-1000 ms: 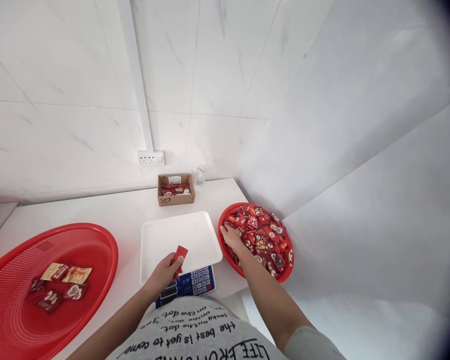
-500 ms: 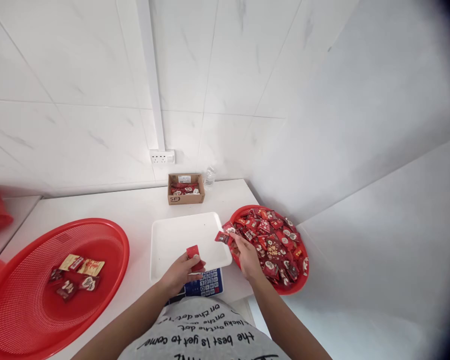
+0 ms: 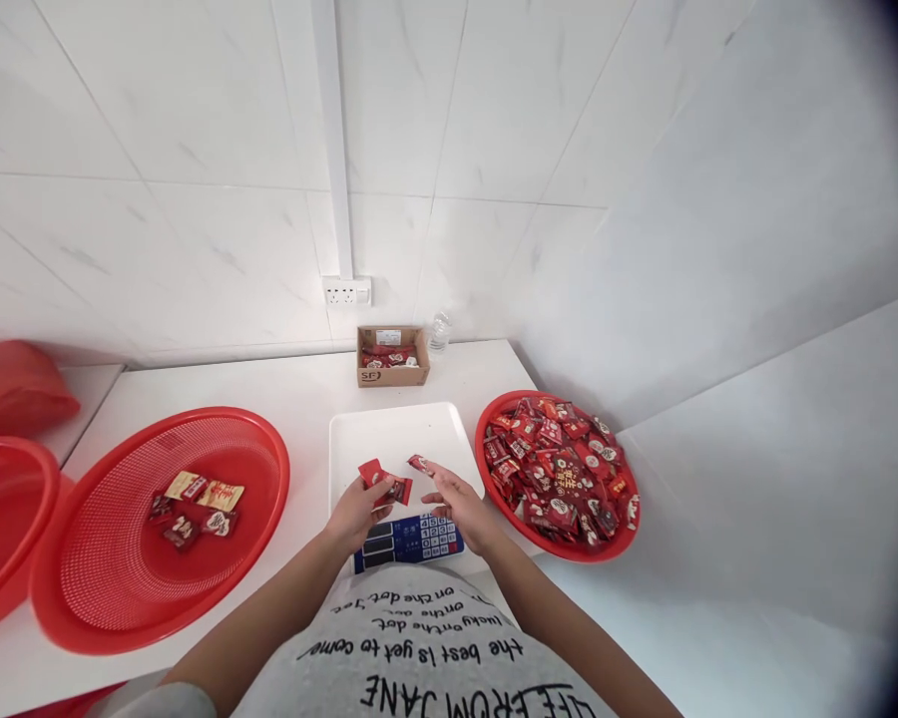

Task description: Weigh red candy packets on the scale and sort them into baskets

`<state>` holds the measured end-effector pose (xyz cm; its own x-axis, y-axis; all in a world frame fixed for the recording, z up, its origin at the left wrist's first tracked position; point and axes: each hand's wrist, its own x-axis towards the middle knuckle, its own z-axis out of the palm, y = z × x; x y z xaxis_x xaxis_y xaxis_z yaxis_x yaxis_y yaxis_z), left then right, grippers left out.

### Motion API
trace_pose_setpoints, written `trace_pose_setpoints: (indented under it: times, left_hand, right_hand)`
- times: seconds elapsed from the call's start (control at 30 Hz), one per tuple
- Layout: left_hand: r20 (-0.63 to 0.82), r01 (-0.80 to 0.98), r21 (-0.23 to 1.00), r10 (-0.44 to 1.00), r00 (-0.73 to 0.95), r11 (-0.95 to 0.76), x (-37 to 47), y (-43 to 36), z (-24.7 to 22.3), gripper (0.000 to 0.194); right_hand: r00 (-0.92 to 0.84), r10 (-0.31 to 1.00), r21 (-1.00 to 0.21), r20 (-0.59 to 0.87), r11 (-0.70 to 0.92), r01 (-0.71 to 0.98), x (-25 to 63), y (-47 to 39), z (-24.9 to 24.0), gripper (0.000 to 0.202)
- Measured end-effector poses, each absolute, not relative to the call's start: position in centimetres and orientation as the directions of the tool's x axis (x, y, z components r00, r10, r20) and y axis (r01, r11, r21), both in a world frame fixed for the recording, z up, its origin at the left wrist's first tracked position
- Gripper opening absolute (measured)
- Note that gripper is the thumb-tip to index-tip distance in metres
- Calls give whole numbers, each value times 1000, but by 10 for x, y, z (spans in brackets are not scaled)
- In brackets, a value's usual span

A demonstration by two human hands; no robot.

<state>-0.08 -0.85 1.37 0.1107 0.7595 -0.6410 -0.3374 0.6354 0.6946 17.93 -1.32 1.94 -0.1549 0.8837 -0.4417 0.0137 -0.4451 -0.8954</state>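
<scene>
My left hand (image 3: 355,514) is closed on red snack packets (image 3: 372,471), one bright red and one darker, over the front of the white scale tray (image 3: 348,429). Close by on the right, my right hand (image 3: 456,507) pinches a small dark red snack packet (image 3: 420,464) by its end. Below both hands shows the scale's blue keypad panel (image 3: 408,541), partly covered by the left hand. To the right stands a red basket (image 3: 481,439) heaped with many similar packets (image 3: 550,464).
At left, a red mesh basket (image 3: 90,558) holds several dark red and yellow packets (image 3: 195,507). Another red basin (image 3: 15,444) and a red bag (image 3: 22,384) sit further left. Against the wall are a cardboard box (image 3: 393,376) of packets and a clear plastic bottle (image 3: 440,332).
My right hand has moved left from the heaped basket's edge to over the scale, near my left hand. A darker packet now shows in my left hand. The view has shifted slightly.
</scene>
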Motion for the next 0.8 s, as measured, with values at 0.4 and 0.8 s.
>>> trace_pose_setpoints:
  times: [0.4, 0.8]
  left_hand:
    - [-293, 506, 825, 956, 3, 251, -28, 5, 0, 53]
    - [-95, 803, 452, 874, 477, -389, -36, -2, -17, 48]
  right_hand:
    - [-63, 972, -607, -225, -89, 790, 169, -34, -7, 50]
    - [-234, 943, -402, -236, 124, 907, 142, -13, -3, 47]
